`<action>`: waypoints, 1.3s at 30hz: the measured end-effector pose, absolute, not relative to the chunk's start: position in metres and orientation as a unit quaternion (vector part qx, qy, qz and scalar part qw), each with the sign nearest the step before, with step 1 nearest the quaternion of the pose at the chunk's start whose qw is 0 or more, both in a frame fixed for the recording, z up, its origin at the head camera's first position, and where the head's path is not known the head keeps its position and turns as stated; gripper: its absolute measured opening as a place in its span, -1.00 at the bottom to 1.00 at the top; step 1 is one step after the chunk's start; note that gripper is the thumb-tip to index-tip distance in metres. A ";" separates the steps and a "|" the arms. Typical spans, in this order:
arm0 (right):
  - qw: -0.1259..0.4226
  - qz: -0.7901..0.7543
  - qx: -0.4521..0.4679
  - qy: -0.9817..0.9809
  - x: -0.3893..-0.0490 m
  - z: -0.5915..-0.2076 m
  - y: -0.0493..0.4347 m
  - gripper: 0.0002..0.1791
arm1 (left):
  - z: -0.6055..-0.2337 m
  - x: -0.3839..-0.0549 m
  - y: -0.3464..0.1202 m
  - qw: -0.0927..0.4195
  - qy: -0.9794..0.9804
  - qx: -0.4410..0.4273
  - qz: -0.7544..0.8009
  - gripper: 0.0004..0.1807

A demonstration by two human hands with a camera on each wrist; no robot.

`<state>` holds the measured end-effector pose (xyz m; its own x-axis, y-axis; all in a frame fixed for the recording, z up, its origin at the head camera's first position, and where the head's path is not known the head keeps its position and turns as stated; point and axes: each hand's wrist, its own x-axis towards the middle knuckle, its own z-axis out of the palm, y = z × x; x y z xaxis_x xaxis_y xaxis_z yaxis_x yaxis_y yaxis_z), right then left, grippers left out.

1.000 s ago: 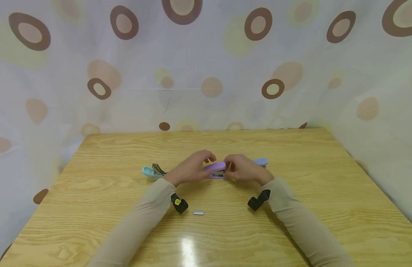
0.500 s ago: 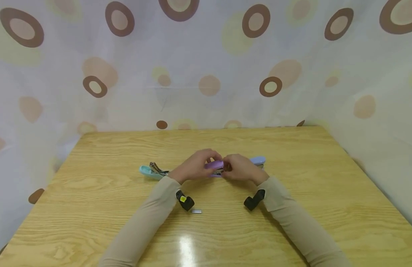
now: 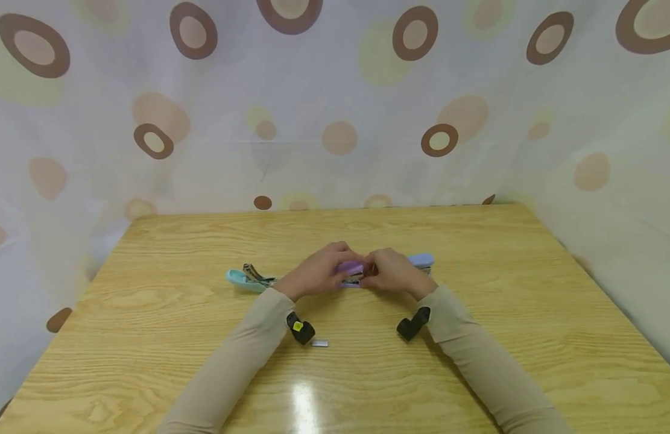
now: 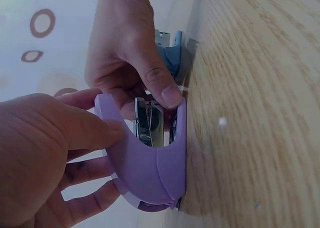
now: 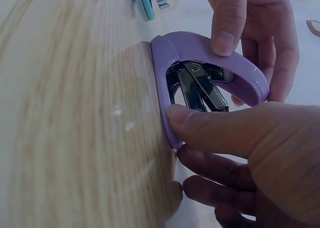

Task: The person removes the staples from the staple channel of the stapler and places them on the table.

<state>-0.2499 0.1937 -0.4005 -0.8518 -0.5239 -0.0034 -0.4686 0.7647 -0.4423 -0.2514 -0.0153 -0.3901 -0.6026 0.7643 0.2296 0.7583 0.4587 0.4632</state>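
A purple stapler (image 4: 145, 173) stands on the table between my two hands. Its top arm is raised from the base, and the metal staple channel (image 5: 200, 88) shows in the gap. My left hand (image 3: 318, 272) holds the top arm between thumb and fingers. At the front end, my right hand (image 3: 393, 272) grips the base, its thumb (image 5: 200, 125) pressing on the inner side. Hands cover much of the stapler in the head view.
A teal stapler (image 3: 243, 279) lies spread open left of my left hand. Behind my right hand is a blue stapler (image 3: 421, 260), partly hidden. Nearer on the wooden table (image 3: 362, 374) lies a small silver strip (image 3: 319, 343), apparently staples. A patterned sheet (image 3: 291, 169) hangs behind.
My left hand has shifted right along the purple stapler, its fingers reaching further over the top arm toward my right hand. The head view has tilted slightly.
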 end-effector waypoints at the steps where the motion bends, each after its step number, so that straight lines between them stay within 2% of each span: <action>1: 0.063 -0.218 -0.262 0.938 -0.250 -0.400 0.194 -0.84 | -0.390 -0.251 -0.015 0.001 0.854 0.448 0.265 -0.60; 19: 0.056 -0.216 -0.272 0.936 -0.252 -0.403 0.194 -0.86 | -0.393 -0.248 -0.013 -0.030 0.849 0.469 0.240 -0.62; 28: 0.052 -0.207 -0.274 0.938 -0.253 -0.403 0.197 -0.89 | -0.391 -0.251 -0.030 0.013 0.825 0.432 0.363 -0.68; 39: 0.051 -0.202 -0.274 0.939 -0.251 -0.405 0.194 -0.86 | -0.388 -0.249 -0.049 -0.004 0.837 0.373 0.401 -0.80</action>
<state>-0.2509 0.1944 -0.4049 -0.8444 -0.5356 0.0147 -0.4943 0.7681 -0.4071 -0.2495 -0.0495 -0.3885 -0.7223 0.6202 0.3060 0.6269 0.4003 0.6684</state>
